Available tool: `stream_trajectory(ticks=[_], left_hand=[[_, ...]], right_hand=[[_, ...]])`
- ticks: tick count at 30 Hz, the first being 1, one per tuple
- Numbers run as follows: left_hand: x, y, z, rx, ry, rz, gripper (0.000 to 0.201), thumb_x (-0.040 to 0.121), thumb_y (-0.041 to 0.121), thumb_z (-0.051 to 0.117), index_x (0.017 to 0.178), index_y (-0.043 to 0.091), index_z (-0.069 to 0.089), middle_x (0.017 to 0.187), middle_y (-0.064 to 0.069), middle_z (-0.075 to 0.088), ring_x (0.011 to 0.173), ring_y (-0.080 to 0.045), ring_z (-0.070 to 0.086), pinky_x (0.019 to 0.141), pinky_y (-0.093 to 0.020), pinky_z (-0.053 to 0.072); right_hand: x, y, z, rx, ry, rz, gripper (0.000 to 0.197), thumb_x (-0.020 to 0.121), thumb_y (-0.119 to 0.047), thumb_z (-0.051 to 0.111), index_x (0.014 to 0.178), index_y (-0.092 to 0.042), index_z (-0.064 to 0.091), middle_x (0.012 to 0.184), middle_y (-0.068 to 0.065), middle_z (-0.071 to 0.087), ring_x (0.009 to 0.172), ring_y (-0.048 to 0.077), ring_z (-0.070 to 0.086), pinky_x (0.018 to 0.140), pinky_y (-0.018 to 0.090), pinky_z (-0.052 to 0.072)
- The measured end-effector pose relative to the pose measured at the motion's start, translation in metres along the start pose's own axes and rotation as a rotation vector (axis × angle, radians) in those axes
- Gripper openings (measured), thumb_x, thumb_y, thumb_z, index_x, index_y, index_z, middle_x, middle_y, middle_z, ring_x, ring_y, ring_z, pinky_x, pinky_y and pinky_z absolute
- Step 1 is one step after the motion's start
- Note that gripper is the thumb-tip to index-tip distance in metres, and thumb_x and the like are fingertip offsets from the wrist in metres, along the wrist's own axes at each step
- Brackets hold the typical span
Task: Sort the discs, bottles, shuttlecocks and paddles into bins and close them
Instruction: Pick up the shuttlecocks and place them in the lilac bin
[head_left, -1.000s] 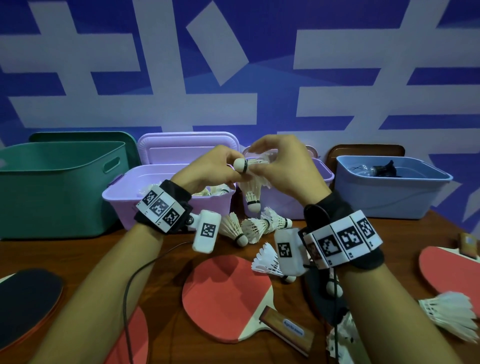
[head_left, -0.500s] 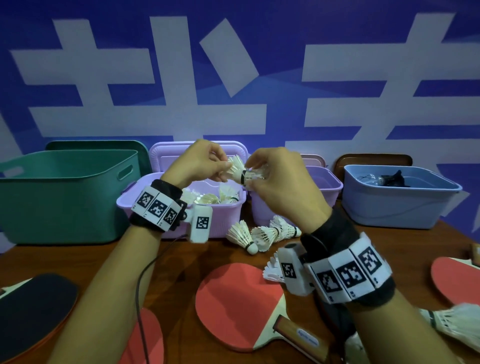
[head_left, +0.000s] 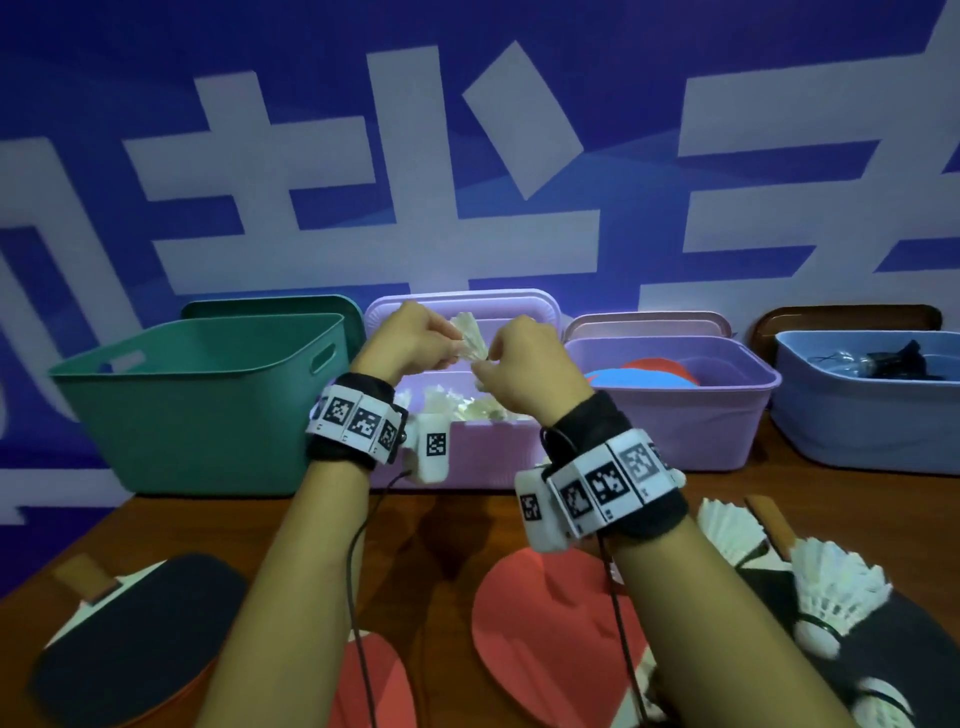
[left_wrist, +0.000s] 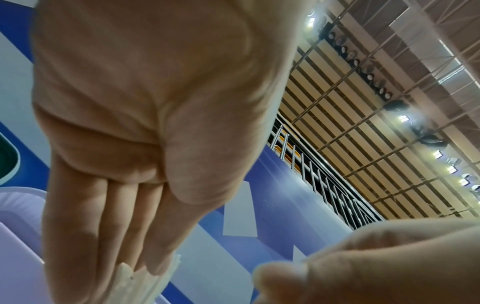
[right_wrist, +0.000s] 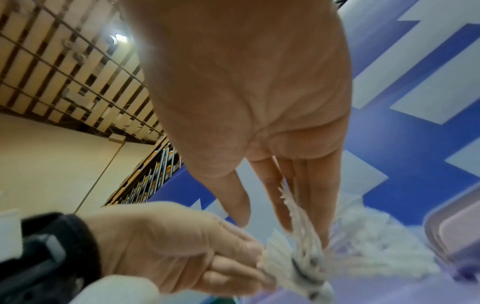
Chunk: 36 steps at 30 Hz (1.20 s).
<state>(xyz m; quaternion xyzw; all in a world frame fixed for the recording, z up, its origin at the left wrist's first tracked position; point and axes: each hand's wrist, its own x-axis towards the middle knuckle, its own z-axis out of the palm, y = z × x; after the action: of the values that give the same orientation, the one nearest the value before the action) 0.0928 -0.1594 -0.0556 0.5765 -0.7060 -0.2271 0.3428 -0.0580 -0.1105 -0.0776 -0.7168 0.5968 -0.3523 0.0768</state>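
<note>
Both hands are raised over the middle lilac bin (head_left: 483, 457), which holds several white shuttlecocks (head_left: 462, 410). My left hand (head_left: 441, 338) pinches the feather skirt of a white shuttlecock (head_left: 471, 340). The right wrist view shows that shuttlecock (right_wrist: 293, 261) blurred, cork down, with a second cork just below it. My right hand (head_left: 491, 364) is close beside it; its fingers (right_wrist: 306, 201) lie straight along the feathers and the thumb stands apart. More shuttlecocks (head_left: 831, 587) lie on the table at the right. A red paddle (head_left: 545, 623) and a black paddle (head_left: 135, 639) lie near me.
A green bin (head_left: 197, 395) stands at the left. A purple bin (head_left: 675, 415) with red and blue discs stands right of the lilac one. A blue bin (head_left: 857, 431) at the far right holds bottles. Lids lean behind the bins against the blue wall.
Both hands have moved forward from above the table to above the lilac bin. The shuttlecock has passed from the right hand's grip to the left hand's pinch, and the right fingers have straightened.
</note>
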Motion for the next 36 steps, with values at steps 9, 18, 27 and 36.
stream_trajectory(ticks=[9, 18, 27, 36], left_hand=[[0.010, -0.019, 0.006, 0.548, -0.349, -0.107, 0.038, 0.101, 0.044, 0.049, 0.128, 0.023, 0.066, 0.140, 0.001, 0.057, 0.126, -0.024, 0.052, 0.114, -0.042, 0.037], [0.013, -0.023, 0.011, 0.624, -0.345, -0.128, 0.048, 0.101, 0.050, 0.048, 0.133, 0.018, 0.064, 0.143, -0.002, 0.055, 0.129, -0.025, 0.051, 0.112, -0.042, 0.038], [0.007, -0.023, -0.011, 0.663, -0.127, -0.206, 0.034, 0.104, 0.029, 0.042, 0.117, 0.007, 0.064, 0.144, -0.018, 0.051, 0.127, -0.035, 0.051, 0.103, -0.038, 0.038], [0.008, -0.050, -0.019, 0.649, -0.461, -0.455, 0.041, 0.103, 0.044, 0.047, 0.120, 0.014, 0.070, 0.121, -0.003, 0.067, 0.087, -0.018, 0.063, 0.074, -0.030, 0.050]], right_hand=[[0.012, 0.033, 0.029, -0.081, -0.210, 0.041, 0.053, 0.098, -0.048, 0.051, 0.121, 0.000, 0.051, 0.119, 0.017, 0.059, 0.109, 0.033, 0.056, 0.085, 0.036, 0.045], [0.008, 0.040, 0.044, -0.040, -0.201, -0.169, 0.053, 0.100, -0.043, 0.051, 0.132, -0.001, 0.050, 0.137, 0.016, 0.049, 0.123, 0.032, 0.051, 0.099, 0.038, 0.042], [0.007, 0.041, 0.049, -0.238, -0.473, -0.270, 0.030, 0.096, -0.049, 0.051, 0.086, -0.023, 0.062, 0.095, 0.001, 0.065, 0.089, 0.024, 0.060, 0.086, 0.043, 0.052], [0.006, 0.042, 0.038, -0.015, -0.187, -0.296, 0.031, 0.098, -0.040, 0.051, 0.097, -0.018, 0.072, 0.101, -0.001, 0.071, 0.093, 0.020, 0.064, 0.084, 0.038, 0.054]])
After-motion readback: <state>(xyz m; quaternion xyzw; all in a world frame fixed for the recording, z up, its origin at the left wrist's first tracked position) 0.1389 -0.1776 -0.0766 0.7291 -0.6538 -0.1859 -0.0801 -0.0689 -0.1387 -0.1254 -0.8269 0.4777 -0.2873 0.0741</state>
